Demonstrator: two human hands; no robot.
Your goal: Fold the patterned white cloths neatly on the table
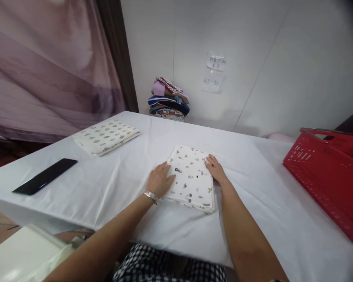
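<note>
A folded white cloth (191, 176) with small printed motifs lies flat near the table's front edge. My left hand (160, 179), a silver bracelet on its wrist, rests along the cloth's left side with its fingers extended. On the opposite side, my right hand (214, 168) touches the upper right edge, fingers stretched out. Neither hand grips the cloth. Farther left on the table is another folded cloth (107, 135), cream with grey cloud-like shapes and a small yellow spot near its right corner.
A flat black object (45, 176) lies at the left of the white-covered table (106, 203). The red plastic basket (326, 184) stands at the right. Beyond the far edge is a pile of folded fabrics (169, 100) against the wall. A pinkish curtain (47, 66) hangs at left.
</note>
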